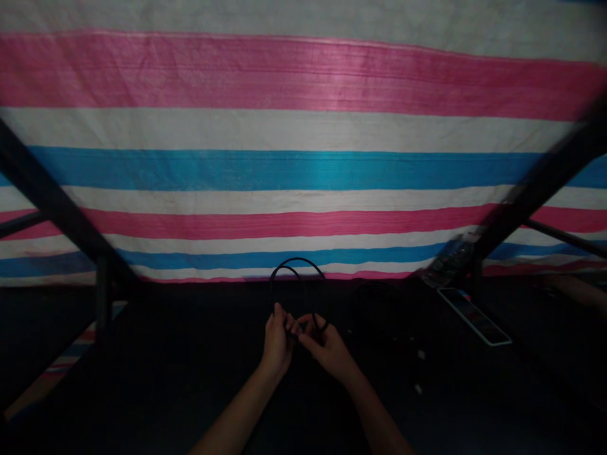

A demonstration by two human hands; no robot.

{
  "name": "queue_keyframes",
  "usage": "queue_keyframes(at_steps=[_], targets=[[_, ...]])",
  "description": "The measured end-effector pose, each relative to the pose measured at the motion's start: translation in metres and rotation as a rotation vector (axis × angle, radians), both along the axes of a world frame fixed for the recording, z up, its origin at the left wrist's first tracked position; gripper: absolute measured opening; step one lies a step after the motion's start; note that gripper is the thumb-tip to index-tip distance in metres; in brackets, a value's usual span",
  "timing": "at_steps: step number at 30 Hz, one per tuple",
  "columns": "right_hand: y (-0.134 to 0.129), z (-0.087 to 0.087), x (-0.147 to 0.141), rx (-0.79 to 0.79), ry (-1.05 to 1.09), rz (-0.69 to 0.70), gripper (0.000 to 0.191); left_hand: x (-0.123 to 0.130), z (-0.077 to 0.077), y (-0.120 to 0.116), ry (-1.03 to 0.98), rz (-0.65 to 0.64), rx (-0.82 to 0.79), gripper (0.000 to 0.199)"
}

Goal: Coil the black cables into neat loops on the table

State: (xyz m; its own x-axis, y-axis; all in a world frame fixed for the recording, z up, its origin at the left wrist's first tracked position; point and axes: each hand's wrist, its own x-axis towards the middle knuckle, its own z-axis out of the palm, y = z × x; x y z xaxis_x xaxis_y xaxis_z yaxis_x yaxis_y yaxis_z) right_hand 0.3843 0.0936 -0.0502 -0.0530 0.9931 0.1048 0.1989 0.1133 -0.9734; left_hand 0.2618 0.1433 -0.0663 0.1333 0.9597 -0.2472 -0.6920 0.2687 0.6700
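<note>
Black cable (pixel 298 272) looped between both hands, mid-table, open surface all around

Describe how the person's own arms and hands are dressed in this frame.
Both forearms are bare, with no sleeves in view. The left hand and right hand wear no gloves. No watch, ring or bracelet can be made out, though the dim light hides fine detail.

Thin black cable (pixel 298 268), looped upright (two arcs), lower ends pinched above dark table.
</note>
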Motion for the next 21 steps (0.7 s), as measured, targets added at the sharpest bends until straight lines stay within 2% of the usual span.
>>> queue_keyframes(at_steps=[2,5,9,11,14,17,21], targets=[[0.001,0.000,0.002,0.013,0.035,-0.035,0.028,-0.001,0.001,0.003,-0.013,0.015,0.006,0.056],[0.003,-0.003,0.012,0.013,0.145,-0.137,0.041,-0.005,0.002,0.009,-0.053,0.021,-0.015,0.057],[0.003,-0.006,0.021,-0.011,0.324,-0.218,0.051,-0.012,0.001,0.015,-0.089,-0.086,-0.040,0.055],[0.002,-0.006,0.022,-0.034,0.411,-0.217,0.051,-0.015,0.000,0.016,-0.099,-0.156,-0.053,0.055],[0.002,-0.005,0.023,-0.048,0.480,-0.171,0.051,-0.018,-0.002,0.018,-0.097,-0.194,-0.101,0.054],[0.004,-0.001,0.024,0.039,0.363,-0.176,0.044,-0.022,-0.001,0.022,-0.123,-0.163,-0.152,0.049],[0.006,0.004,0.028,0.159,0.100,-0.115,0.032,-0.034,0.008,0.032,-0.186,-0.032,-0.187,0.041]])
